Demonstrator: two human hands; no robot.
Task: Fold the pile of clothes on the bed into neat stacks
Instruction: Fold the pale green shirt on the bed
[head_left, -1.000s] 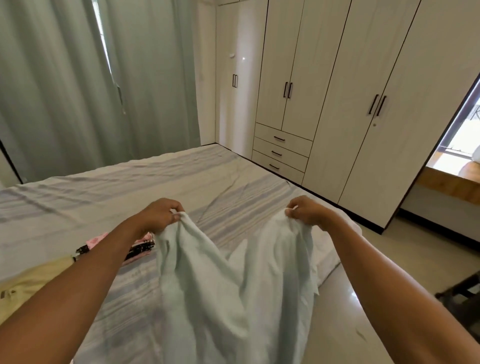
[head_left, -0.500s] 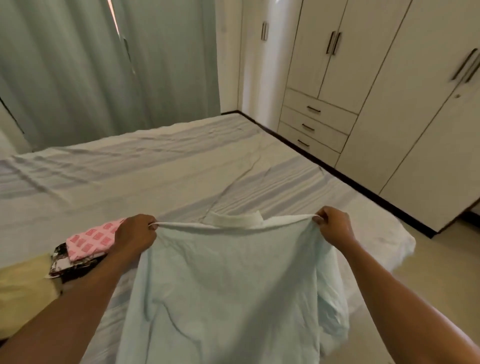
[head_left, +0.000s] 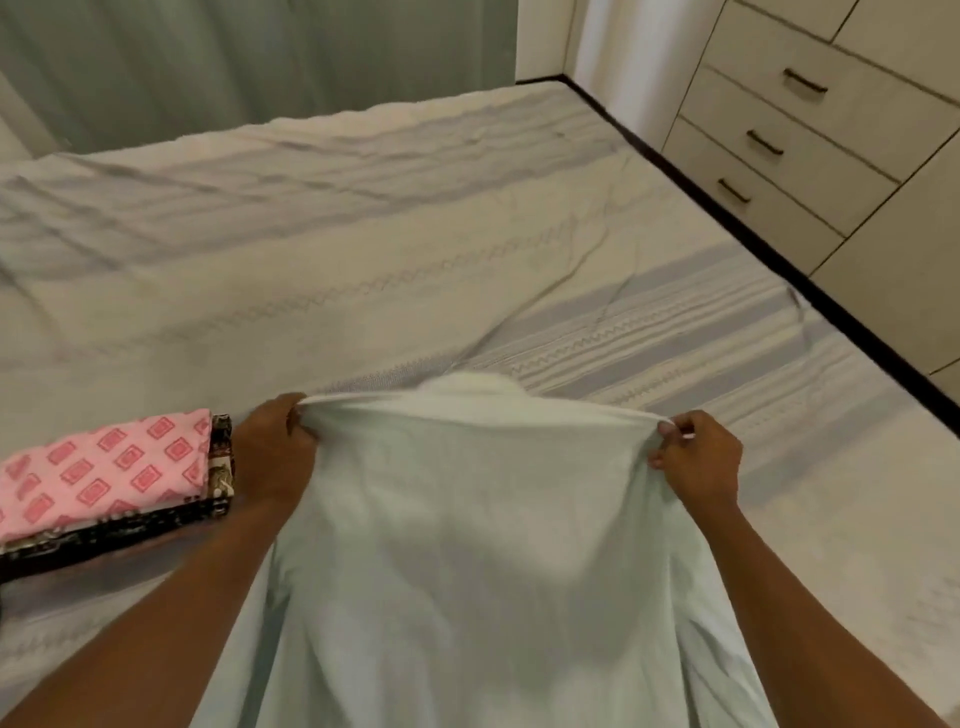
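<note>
Shirt (head_left: 467, 530), earlier bunched, now taut

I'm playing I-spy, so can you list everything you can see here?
shirt: 1, pale green, held over the bed's near side
pink cloth: 1, pink with red squares, folded, atop the black cloth, left
black cloth: 1, black patterned, folded, on the bed
bed: 1, cream and grey stripes, middle
curtain: 1, grey-green, behind the bed
drawers: 3, cream, dark handles, top right
left hand: 1, grips the shirt's top edge
right hand: 1, pinches the shirt's top edge
</note>
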